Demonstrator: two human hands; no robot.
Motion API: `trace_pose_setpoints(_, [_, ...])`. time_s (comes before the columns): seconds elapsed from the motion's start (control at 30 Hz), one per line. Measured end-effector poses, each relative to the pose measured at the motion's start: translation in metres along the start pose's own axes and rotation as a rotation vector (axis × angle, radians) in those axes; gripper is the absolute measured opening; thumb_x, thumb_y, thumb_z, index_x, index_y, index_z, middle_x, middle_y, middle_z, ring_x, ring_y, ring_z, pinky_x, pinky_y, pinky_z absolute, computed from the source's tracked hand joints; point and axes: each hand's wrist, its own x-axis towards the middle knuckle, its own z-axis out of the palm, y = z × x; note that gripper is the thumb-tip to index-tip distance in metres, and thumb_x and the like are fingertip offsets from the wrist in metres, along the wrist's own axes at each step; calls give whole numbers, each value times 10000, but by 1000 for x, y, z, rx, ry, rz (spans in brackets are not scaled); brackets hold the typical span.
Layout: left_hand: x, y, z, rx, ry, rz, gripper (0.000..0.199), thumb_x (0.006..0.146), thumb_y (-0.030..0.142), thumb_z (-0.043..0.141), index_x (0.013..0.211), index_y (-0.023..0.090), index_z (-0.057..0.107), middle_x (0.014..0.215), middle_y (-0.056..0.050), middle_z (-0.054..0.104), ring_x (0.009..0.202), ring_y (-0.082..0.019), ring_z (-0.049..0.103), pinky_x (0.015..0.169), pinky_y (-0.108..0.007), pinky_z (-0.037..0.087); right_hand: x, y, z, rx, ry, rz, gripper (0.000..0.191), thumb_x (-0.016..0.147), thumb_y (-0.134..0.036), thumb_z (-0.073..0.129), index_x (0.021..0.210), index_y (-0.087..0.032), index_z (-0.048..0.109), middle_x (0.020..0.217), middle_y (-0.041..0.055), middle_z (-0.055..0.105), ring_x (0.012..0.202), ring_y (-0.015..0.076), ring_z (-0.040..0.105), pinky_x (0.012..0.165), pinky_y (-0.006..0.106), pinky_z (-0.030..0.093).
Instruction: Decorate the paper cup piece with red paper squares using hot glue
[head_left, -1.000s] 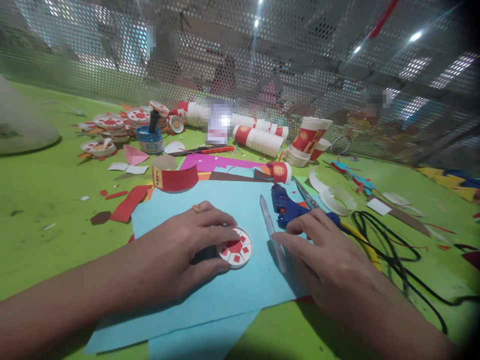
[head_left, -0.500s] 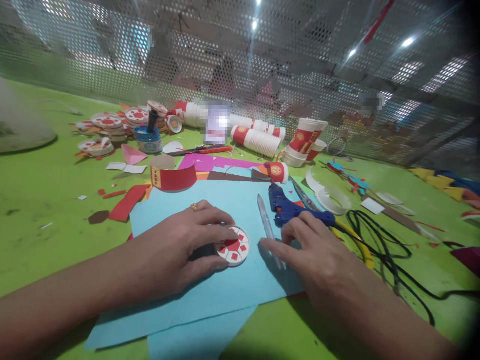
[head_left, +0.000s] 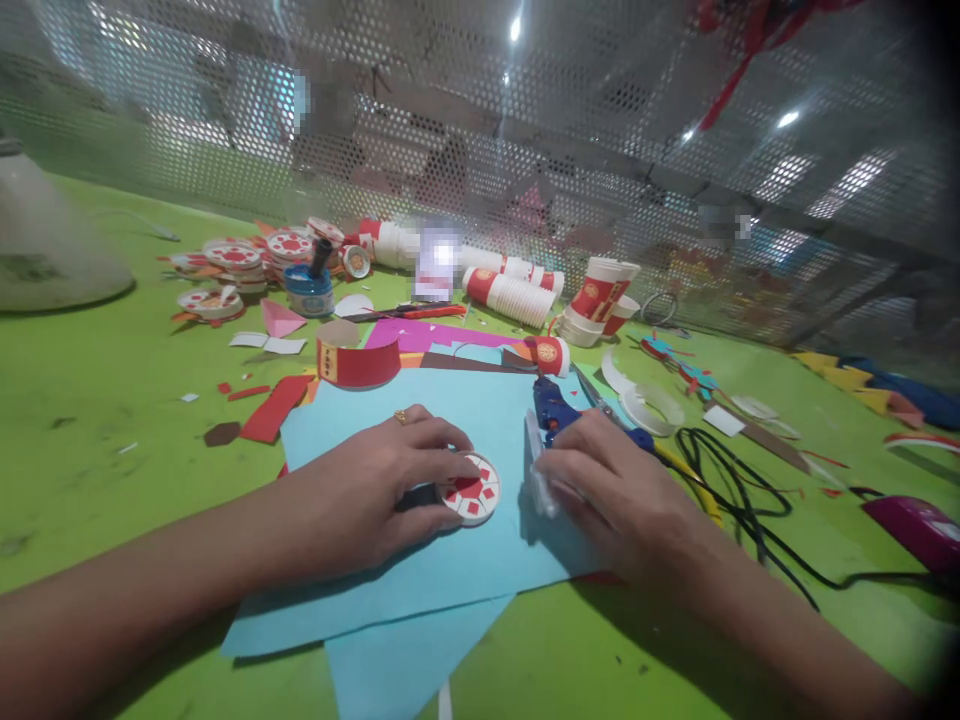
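On a light blue sheet (head_left: 420, 580) lies a round white disc with red patches (head_left: 480, 490). My left hand (head_left: 401, 480) grips the disc's left side, thumb below and fingers over its top. To the right, my right hand (head_left: 607, 480) has its fingers closed on a clear pen (head_left: 538, 465), which looks blurred and slightly tilted over the sheet. Just beyond that hand is a blue glue gun (head_left: 553, 402), partly covered by the fingers.
A red paper ring (head_left: 358, 362), a blue jar (head_left: 309, 292) and stacked paper cups (head_left: 510, 295) stand farther back. Decorated discs (head_left: 234, 255) sit at back left. Black cable (head_left: 739, 500) and a purple object (head_left: 911, 530) lie on the right.
My right hand has closed on the pen, which was lying on the sheet, and has lifted it slightly. My left hand keeps its grip on the disc. The view has shifted a little.
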Motion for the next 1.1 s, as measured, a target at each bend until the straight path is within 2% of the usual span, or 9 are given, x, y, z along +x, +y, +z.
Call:
trace_pose_setpoints(0.1, [-1, 0, 0, 0, 10, 10, 263, 918, 277, 614, 1164, 213, 678, 1182, -93, 665, 1037, -218, 617, 1014, -408, 418, 3, -1, -12, 146, 167, 53, 161, 918, -70, 509, 983, -202, 574, 931, 72, 584, 855, 201, 584, 721, 354, 505])
trace_pose_setpoints(0.2, [-2, -1, 0, -3, 22, 11, 267, 917, 276, 613, 1169, 212, 674, 1178, -88, 669, 1044, -217, 620, 1014, -399, 414, 6, -6, -26, 241, 313, 145, 208, 881, -94, 582, 983, -272, 550, 852, 21, 596, 781, 207, 606, 680, 378, 506])
trace_pose_setpoints(0.33, [-1, 0, 0, -32, 17, 3, 286, 920, 280, 612, 1197, 214, 646, 1185, -83, 667, 1067, -213, 607, 1007, -388, 414, 8, -17, -35, 455, 441, 303, 194, 884, -142, 608, 957, -312, 549, 910, 21, 639, 849, 232, 659, 715, 416, 552])
trace_pose_setpoints(0.5, [1, 5, -2, -35, -26, -81, 235, 908, 283, 624, 1124, 193, 646, 1054, -70, 684, 988, -220, 585, 893, -362, 457, 8, -25, -28, 744, 546, 513, 111, 915, -141, 594, 900, -250, 583, 862, 29, 725, 569, 148, 664, 465, 293, 551])
trace_pose_setpoints(0.6, [1, 6, -3, -12, -22, -123, 233, 898, 317, 631, 1095, 194, 645, 1013, -71, 681, 952, -230, 573, 825, -348, 467, 6, -26, -22, 880, 544, 604, 83, 921, -163, 599, 871, -229, 599, 841, 38, 737, 556, 155, 684, 440, 275, 558])
trace_pose_setpoints(0.7, [2, 6, -3, -28, -33, -90, 205, 917, 311, 607, 1087, 201, 645, 1049, -70, 678, 984, -228, 565, 853, -350, 454, 5, -27, -18, 935, 530, 613, 48, 920, -184, 605, 909, -230, 613, 839, 36, 726, 585, 173, 700, 490, 303, 607])
trace_pose_setpoints(0.83, [4, 7, -4, -53, -43, -41, 188, 937, 263, 584, 1105, 206, 647, 1100, -55, 677, 996, -198, 584, 922, -349, 421, 1, -27, -12, 873, 489, 587, 106, 940, -224, 589, 1032, -263, 624, 905, 35, 730, 644, 189, 719, 590, 357, 654])
trace_pose_setpoints(0.97, [3, 5, -3, -44, -12, -9, 205, 937, 269, 592, 1120, 200, 654, 1136, -55, 673, 1020, -188, 600, 960, -344, 397, -2, -24, -8, 813, 393, 538, 155, 951, -178, 553, 1017, -259, 668, 954, 46, 712, 692, 172, 724, 595, 306, 654])
trace_pose_setpoints(1.1, [2, 3, -2, -43, -8, -4, 210, 944, 277, 585, 1125, 199, 658, 1139, -52, 672, 1018, -179, 600, 966, -335, 395, -1, -24, -7, 729, 370, 491, 186, 947, -139, 530, 974, -248, 678, 950, 42, 699, 701, 151, 722, 607, 261, 641])
